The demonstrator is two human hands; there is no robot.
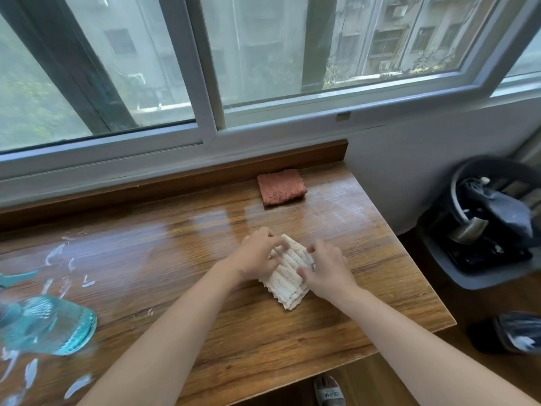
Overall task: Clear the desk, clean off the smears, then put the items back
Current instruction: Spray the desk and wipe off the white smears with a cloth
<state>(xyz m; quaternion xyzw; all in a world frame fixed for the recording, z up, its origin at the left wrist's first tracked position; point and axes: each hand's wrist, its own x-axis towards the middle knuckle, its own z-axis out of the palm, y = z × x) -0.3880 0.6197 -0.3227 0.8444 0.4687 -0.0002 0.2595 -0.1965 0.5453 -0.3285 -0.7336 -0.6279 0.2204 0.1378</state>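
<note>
White folded cloth (288, 273), long axis running near-to-far on the worktop (181, 259); left hand (257, 254) and right hand (326, 271) fingers pinch it.

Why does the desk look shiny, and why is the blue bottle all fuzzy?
In the head view, window light bounces off the desk, making pale glare streaks near the pink cloth; the bottle sits close at the picture's edge, so it looks blurred and stretched; the wide lens also bends the window frame; both hands, left hand and right hand, and the white cloth look fairly sharp.
</note>
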